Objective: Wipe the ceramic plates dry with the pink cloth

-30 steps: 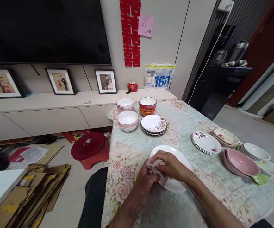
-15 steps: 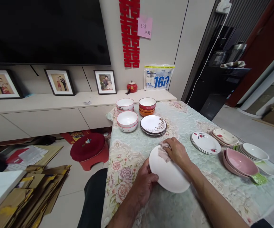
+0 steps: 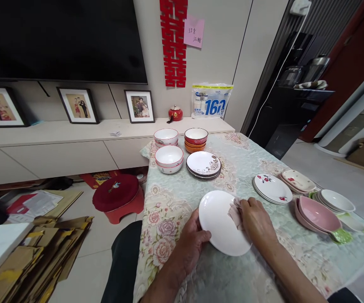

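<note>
A white plate (image 3: 217, 223) is tilted toward me above the near part of the table. My left hand (image 3: 192, 237) grips its left edge, thumb on the face and fingers behind. My right hand (image 3: 259, 221) is closed on a pale pinkish cloth (image 3: 236, 214), which lies against the plate's upper right area and rim. Beyond the plate sits a stack of brown-rimmed patterned plates (image 3: 203, 164). To the right of my right hand is a stack of white plates with red flowers (image 3: 273, 188).
White red-rimmed bowls (image 3: 169, 156) and red and orange bowls (image 3: 196, 141) stand at the table's far end. Pink leaf-shaped dishes (image 3: 319, 212), white bowls (image 3: 338, 200) and patterned square dishes (image 3: 298, 181) sit on the right. A red stool (image 3: 117, 195) and flattened cardboard (image 3: 40, 252) are on the left.
My right hand has moved the cloth rightward across the plate, from its top edge to its upper right side. My left hand keeps its grip. The view has shifted slightly.
</note>
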`<state>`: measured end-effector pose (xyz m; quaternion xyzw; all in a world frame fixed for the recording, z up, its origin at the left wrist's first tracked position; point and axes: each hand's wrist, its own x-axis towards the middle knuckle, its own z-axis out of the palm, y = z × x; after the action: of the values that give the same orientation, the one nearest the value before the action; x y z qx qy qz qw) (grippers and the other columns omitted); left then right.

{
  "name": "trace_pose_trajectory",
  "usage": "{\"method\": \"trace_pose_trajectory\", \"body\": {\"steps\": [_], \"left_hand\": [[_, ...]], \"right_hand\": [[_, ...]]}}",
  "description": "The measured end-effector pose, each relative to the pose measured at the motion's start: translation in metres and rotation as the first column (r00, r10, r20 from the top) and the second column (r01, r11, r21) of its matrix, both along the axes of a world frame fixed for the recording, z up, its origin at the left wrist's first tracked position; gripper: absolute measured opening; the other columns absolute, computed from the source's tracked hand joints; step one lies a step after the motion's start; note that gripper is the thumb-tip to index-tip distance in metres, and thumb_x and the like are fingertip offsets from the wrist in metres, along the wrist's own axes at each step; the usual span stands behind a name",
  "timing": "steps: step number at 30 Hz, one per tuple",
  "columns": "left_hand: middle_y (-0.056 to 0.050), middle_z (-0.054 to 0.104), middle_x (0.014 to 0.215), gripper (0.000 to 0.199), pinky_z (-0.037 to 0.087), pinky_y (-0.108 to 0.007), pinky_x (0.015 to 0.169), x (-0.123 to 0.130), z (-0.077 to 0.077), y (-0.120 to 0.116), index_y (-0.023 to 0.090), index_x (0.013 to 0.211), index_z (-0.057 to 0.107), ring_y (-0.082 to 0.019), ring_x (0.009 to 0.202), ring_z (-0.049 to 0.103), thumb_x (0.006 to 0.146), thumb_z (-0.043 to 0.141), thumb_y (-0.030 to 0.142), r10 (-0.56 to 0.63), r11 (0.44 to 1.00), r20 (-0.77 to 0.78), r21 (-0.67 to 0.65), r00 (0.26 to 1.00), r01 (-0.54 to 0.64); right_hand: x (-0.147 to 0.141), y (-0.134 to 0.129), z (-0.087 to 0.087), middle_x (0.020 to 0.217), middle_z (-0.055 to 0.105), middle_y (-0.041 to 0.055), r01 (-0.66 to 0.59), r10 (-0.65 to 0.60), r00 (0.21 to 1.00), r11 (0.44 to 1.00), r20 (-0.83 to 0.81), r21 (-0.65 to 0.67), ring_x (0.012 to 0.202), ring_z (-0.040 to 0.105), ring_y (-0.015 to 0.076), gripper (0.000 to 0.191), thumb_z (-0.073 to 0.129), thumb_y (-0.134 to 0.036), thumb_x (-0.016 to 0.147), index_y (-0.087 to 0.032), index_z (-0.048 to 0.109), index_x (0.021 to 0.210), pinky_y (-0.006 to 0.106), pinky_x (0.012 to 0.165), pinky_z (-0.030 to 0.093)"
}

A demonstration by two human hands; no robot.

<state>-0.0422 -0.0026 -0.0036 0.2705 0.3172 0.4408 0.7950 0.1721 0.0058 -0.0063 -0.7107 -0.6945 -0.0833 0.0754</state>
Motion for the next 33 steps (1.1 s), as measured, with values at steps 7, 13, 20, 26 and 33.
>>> {"method": "trace_pose_trajectory", "body": {"steps": [7, 13, 20, 26, 33], "left_hand": [[-0.006, 0.069, 0.111, 0.081, 0.045, -0.032, 0.083, 0.0, 0.001, 0.001, 0.02, 0.133, 0.051, -0.024, 0.103, 0.06, 0.055, 0.055, -0.003, -0.028, 1.0, 0.039, -0.011, 0.999, 0.028], [-0.006, 0.071, 0.102, 0.075, 0.044, -0.029, 0.077, -0.001, -0.005, 0.003, 0.018, 0.127, 0.056, -0.022, 0.094, 0.062, 0.056, 0.055, -0.004, -0.036, 0.999, 0.075, 0.004, 0.996, 0.036], [-0.007, 0.07, 0.102, 0.066, 0.045, -0.029, 0.079, -0.002, 0.003, 0.002, 0.018, 0.119, 0.062, -0.022, 0.097, 0.062, 0.057, 0.057, -0.003, -0.042, 0.999, 0.082, 0.02, 0.996, 0.04], [-0.009, 0.071, 0.106, 0.055, 0.047, -0.035, 0.084, 0.0, 0.003, 0.001, 0.018, 0.118, 0.064, -0.025, 0.098, 0.063, 0.064, 0.066, 0.008, 0.007, 0.998, 0.052, -0.061, 0.999, -0.004], [-0.01, 0.069, 0.115, 0.061, 0.045, -0.037, 0.092, 0.001, -0.001, 0.002, 0.018, 0.122, 0.063, -0.027, 0.109, 0.06, 0.062, 0.068, 0.008, 0.021, 0.999, 0.054, -0.051, 0.998, -0.018]], "right_hand": [[-0.041, 0.036, 0.012, 0.097, 0.056, 0.0182, -0.056, 0.055, 0.998, 0.998, -0.036, -0.017, 0.09, 0.048, 0.0284, 0.019, 0.046, -0.007, 0.087, -0.009, 0.062, 0.097, 0.037, 0.076, 0.041], [-0.077, 0.039, 0.011, 0.104, 0.056, 0.0157, -0.295, 0.292, 0.95, 0.955, -0.114, -0.011, 0.094, 0.047, 0.0264, 0.034, 0.047, -0.003, 0.084, -0.008, 0.057, 0.115, 0.038, 0.085, 0.042], [-0.072, -0.008, 0.021, 0.112, 0.058, 0.009, -0.548, 0.516, 0.74, 0.835, -0.431, 0.058, 0.104, 0.051, 0.0227, 0.035, 0.045, -0.008, 0.089, -0.021, 0.057, 0.119, 0.044, 0.102, 0.038], [-0.044, -0.045, 0.024, 0.115, 0.057, 0.0084, -0.509, 0.436, 0.706, 0.86, -0.558, 0.028, 0.104, 0.054, 0.0219, 0.033, 0.046, -0.013, 0.091, -0.027, 0.062, 0.117, 0.035, 0.087, 0.049], [-0.006, -0.028, -0.005, 0.102, 0.058, 0.013, -0.256, 0.266, 0.913, 0.964, -0.308, 0.075, 0.097, 0.052, 0.0264, 0.028, 0.046, -0.018, 0.092, -0.018, 0.064, 0.114, 0.038, 0.08, 0.048]]}}
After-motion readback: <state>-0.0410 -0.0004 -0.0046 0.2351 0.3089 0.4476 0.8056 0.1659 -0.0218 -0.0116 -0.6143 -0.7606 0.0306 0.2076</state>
